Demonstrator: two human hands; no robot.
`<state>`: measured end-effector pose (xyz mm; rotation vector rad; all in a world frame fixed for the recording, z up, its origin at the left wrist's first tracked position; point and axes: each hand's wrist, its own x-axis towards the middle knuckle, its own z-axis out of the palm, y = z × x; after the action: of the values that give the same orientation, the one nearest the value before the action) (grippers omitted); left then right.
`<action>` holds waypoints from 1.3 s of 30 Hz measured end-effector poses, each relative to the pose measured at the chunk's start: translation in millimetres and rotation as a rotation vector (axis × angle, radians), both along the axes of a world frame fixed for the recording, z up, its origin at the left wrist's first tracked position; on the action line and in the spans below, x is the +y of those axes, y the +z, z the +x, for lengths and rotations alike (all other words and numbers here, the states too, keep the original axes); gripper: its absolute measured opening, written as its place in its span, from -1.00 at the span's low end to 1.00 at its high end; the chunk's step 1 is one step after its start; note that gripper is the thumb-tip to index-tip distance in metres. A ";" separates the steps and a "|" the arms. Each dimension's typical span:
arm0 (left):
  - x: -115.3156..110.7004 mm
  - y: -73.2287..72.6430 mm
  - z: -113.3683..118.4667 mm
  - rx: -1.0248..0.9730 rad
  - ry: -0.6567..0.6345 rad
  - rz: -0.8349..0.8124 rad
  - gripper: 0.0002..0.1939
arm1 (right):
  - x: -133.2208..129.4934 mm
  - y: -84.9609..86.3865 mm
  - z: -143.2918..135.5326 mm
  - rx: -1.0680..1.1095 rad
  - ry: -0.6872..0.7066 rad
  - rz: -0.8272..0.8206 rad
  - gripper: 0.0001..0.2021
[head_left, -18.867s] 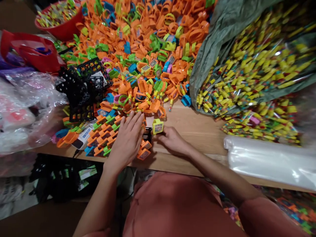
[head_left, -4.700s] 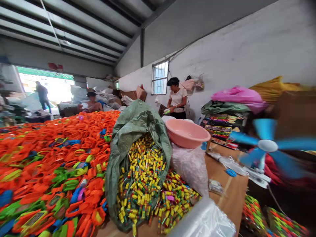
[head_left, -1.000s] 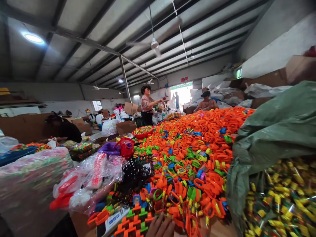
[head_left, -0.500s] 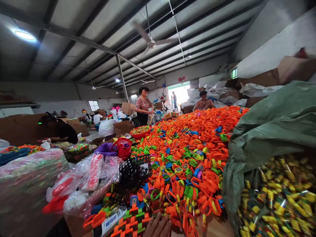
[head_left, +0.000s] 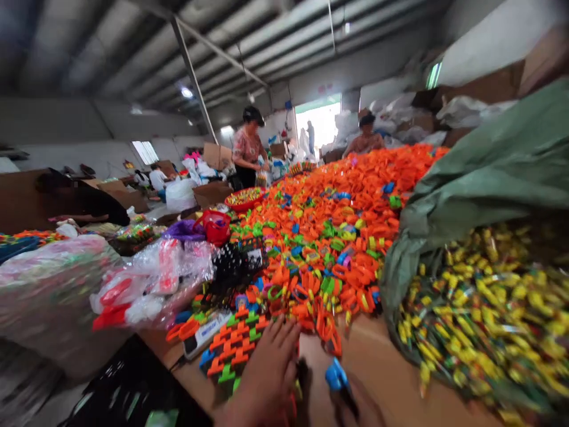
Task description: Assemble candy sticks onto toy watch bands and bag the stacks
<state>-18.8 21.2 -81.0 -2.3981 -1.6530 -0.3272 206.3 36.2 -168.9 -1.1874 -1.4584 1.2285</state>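
Note:
A large heap of mostly orange toy watches [head_left: 324,237] covers the table, mixed with green, blue and yellow ones. At its near edge, orange and green pieces [head_left: 235,341] lie in neat rows. My left hand [head_left: 273,362] rests against the right side of these rows, palm down, its fingers stretched forward; whatever is under the palm is hidden. To its right, near the bottom edge, my blurred right hand [head_left: 355,409] holds a blue piece [head_left: 336,375] with a dark strap-like part. A white and dark box [head_left: 207,335] lies left of the rows.
A green sack [head_left: 466,172] of yellow-wrapped items [head_left: 493,314] stands at the right. Clear plastic bags [head_left: 155,279] lie left of the heap; a black crate [head_left: 137,391] is at the lower left. One person [head_left: 249,148] stands behind a red basket [head_left: 243,204]; others sit farther off.
The view has tilted down. More of my left hand shows, and my right hand with the blue piece has come into view. The black crate now shows at the lower left.

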 end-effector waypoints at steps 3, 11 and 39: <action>-3.5 20.1 7.3 -0.106 0.026 -0.199 -0.48 | -5.3 -7.2 2.0 -0.007 0.033 -0.084 -0.71; 2.2 27.4 7.8 -0.234 0.007 -0.340 -0.45 | -1.9 -5.0 -9.3 0.284 0.044 -0.234 -0.66; 0.0 27.4 7.4 -0.232 0.004 -0.327 -0.45 | 9.5 -5.3 -46.4 0.128 0.223 -0.013 -0.88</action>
<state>-11.4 21.1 -53.6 -2.6766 -1.9440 -0.3719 159.9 45.6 -174.1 -0.9543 -1.5188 1.4393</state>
